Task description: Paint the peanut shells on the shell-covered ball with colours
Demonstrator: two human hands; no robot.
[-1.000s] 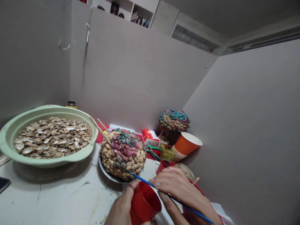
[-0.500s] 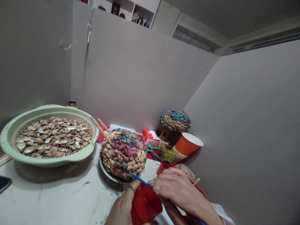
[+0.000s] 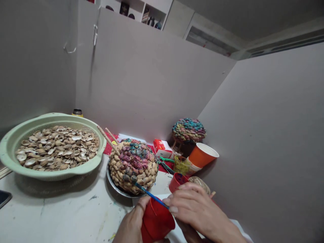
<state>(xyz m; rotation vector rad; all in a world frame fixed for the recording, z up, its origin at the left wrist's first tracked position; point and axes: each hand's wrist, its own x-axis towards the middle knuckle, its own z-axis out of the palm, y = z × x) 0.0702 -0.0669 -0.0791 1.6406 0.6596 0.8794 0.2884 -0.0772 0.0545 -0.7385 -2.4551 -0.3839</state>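
Observation:
My left hand (image 3: 133, 221) is wrapped round a red cup (image 3: 158, 219), its mouth tilted toward me and to the right. In my right hand (image 3: 199, 209) is a blue paintbrush (image 3: 154, 197), pinched between thumb and fingers. The brush crosses above the cup's rim, and its tip reaches the lower front of a round peanut-shell-covered form (image 3: 134, 165). Purple, pink and teal paint coats the form's top and middle; its lower shells are bare tan. It sits in a metal bowl (image 3: 111, 184), with two twine-wrapped sticks (image 3: 107, 138) rising from its upper left.
A green colander (image 3: 53, 173) of peanut shells stands at left, a phone (image 3: 4, 199) near the left edge. Behind are a second red cup (image 3: 177, 182), an orange paper cup (image 3: 202, 156), a red-and-white box (image 3: 162, 147), green-handled pliers (image 3: 165, 163) and another painted shell form (image 3: 189, 130).
The right hand and brush have shifted slightly right and down. The brush tip has moved a little to the right along the form's lower shells. The left hand still holds the cup.

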